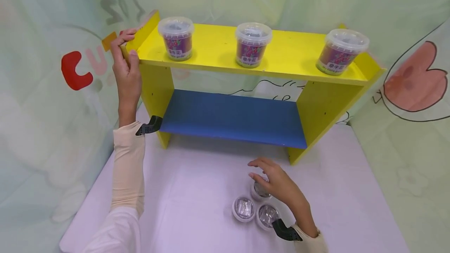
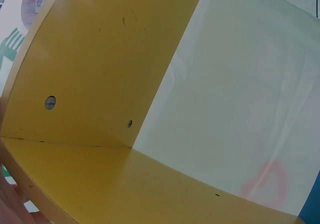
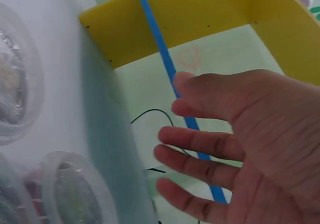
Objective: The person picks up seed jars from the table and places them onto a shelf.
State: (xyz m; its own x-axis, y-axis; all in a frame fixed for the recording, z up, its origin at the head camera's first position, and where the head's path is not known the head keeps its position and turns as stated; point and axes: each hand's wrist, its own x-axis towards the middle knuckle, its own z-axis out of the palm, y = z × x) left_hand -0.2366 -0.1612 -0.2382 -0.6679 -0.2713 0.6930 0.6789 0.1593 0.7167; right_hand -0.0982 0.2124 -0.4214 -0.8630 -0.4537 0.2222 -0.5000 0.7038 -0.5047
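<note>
A: At far left, what's the left hand (image 1: 127, 69) on?
B: Gripping the yellow shelf unit (image 1: 216, 46) by its side panel, fingers curled round the edge. Three purple tubs (image 1: 249, 52) along its top board.
A: Tabletop (image 1: 197, 194)?
B: Three lidded tubs (image 1: 244, 208), clustered — round from above, so no long axis to match.
A: Right hand (image 1: 281, 180)?
B: Empty, fingers apart. Farthest tub (image 1: 260, 192) lies under its thumb side, partly hidden — right's clearly the nearer hand. Can't tell if they touch.
</note>
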